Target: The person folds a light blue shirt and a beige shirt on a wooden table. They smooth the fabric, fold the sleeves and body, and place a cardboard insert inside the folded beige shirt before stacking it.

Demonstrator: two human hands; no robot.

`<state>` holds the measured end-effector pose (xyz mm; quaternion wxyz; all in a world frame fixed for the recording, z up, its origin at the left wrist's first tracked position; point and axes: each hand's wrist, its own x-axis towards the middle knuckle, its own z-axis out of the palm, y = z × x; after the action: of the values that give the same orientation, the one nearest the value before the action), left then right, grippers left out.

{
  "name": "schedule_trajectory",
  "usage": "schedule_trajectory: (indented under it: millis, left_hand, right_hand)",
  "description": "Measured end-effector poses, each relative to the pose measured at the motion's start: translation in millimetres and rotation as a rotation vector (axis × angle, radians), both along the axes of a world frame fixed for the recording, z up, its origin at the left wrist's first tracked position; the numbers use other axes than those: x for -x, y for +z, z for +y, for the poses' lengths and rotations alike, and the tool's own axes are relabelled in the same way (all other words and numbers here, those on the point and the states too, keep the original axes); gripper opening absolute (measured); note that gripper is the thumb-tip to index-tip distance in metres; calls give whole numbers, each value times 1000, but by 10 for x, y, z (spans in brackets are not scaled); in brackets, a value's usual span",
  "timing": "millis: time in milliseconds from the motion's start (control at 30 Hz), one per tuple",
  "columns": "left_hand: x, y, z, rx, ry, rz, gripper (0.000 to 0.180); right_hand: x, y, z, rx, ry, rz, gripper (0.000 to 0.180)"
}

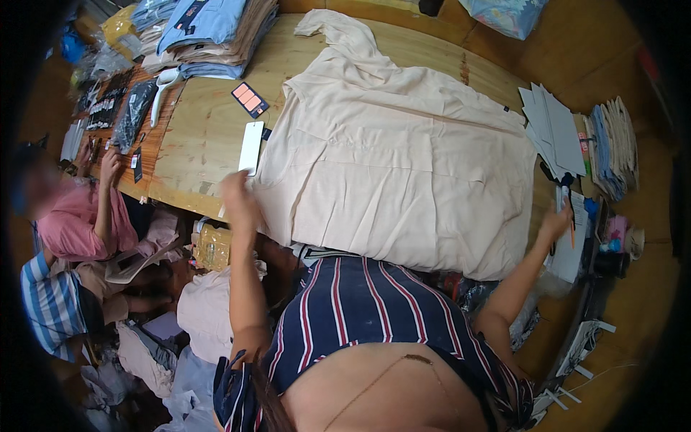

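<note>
A cream shirt (403,165) lies spread across the table in front of me, with one sleeve stretched toward the far edge. My left hand (241,201) is at the shirt's left edge, its fingers smeared by motion beside a white card strip (250,144). Just beyond that strip is a dark hang tag with pale orange panels (249,99). Off the shirt's right side, my right hand (556,222) is closed around a small slim thing that I cannot make out. A dark object (567,178) and a thin orange stick (573,229) show right by its fingers.
Folded shirts (216,36) are stacked at the far left, near a white-handled tool (164,90) and packets of black tags (111,101). White card sheets (551,126) and folded garments (612,144) lie at right. A person in pink (86,223) sits at left, handling tags.
</note>
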<state>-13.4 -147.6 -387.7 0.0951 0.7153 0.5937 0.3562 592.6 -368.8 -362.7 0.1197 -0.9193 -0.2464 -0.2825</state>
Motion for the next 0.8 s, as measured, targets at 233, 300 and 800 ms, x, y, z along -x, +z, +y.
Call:
schedule_trajectory:
  millis: [233,300,800]
  left_hand:
    - [-686,-57,625,140,-317,179,25]
    - [-644,-72,675,187,-370,160,20]
    - [-1259,-41,195,-99,-455,-117,14]
  right_hand:
    - [2433,-80,1912,-322,1089,1149,20]
    - [3010,-133,2187,-161,1417,1042,20]
    - [3407,310,2086,88,1357,436,14]
